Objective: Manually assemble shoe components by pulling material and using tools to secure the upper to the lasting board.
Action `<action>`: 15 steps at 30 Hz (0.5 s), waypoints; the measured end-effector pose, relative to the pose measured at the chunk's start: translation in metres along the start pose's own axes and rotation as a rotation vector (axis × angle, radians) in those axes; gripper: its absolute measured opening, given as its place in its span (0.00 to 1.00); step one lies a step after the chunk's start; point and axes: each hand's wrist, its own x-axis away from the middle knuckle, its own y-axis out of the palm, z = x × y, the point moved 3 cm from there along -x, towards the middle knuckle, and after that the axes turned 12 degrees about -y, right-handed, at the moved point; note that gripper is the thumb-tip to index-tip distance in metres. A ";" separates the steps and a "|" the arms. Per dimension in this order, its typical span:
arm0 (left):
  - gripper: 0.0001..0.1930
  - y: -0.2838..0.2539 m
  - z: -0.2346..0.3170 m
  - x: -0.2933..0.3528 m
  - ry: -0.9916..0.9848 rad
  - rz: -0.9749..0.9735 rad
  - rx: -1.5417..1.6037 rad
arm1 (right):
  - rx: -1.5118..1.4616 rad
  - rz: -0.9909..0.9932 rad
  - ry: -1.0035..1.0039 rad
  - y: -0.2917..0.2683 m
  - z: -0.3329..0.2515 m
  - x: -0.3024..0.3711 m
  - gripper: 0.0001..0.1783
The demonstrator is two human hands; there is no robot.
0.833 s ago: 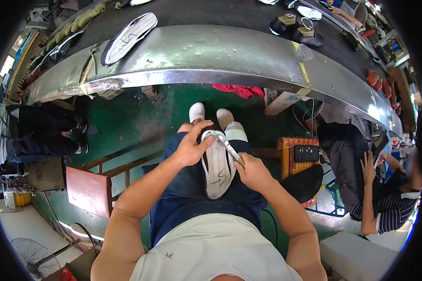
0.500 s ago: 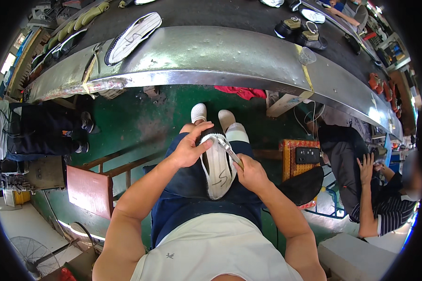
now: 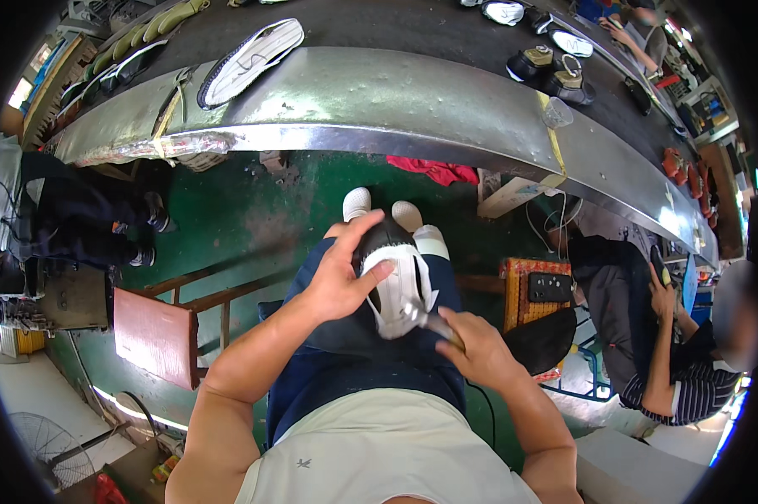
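On the lap, midway between left and right, see a part-built shoe [image 3: 400,286], pale underside up: judge it light, firm along the sole, softer at the loose white edge, best held by its sides and dark far end. Find the left hand [image 3: 341,275] grasping its far left side, the right hand [image 3: 484,346] clasping a metal-headed tool [image 3: 432,320] over the near end. Beyond, note the steel-edged table [image 3: 379,92] with an upturned shoe [image 3: 253,63]; below, green floor [image 3: 228,193]; at right, a co-worker [image 3: 702,396].

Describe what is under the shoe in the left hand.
Dark blue trousers show around the shoe. What lies directly beneath, and whether it touches them, is covered.
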 end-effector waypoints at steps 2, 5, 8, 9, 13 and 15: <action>0.48 0.003 0.035 0.012 0.167 0.054 -0.062 | 0.152 -0.013 -0.152 0.003 -0.006 0.019 0.28; 0.60 0.029 0.036 0.025 0.520 0.087 -0.227 | -1.146 0.303 0.831 0.054 0.047 0.032 0.29; 0.59 0.059 0.006 0.031 0.343 -0.172 -0.369 | -1.857 0.171 0.893 0.084 0.078 0.012 0.31; 0.59 0.060 0.007 0.036 0.338 -0.189 -0.368 | -1.793 0.283 1.039 0.099 0.076 0.005 0.30; 0.55 0.067 0.010 0.050 0.270 -0.174 -0.141 | -1.863 0.225 1.012 0.095 0.071 0.008 0.27; 0.36 0.080 -0.021 0.048 0.097 -0.014 0.140 | -1.789 0.247 1.106 0.109 0.063 0.007 0.26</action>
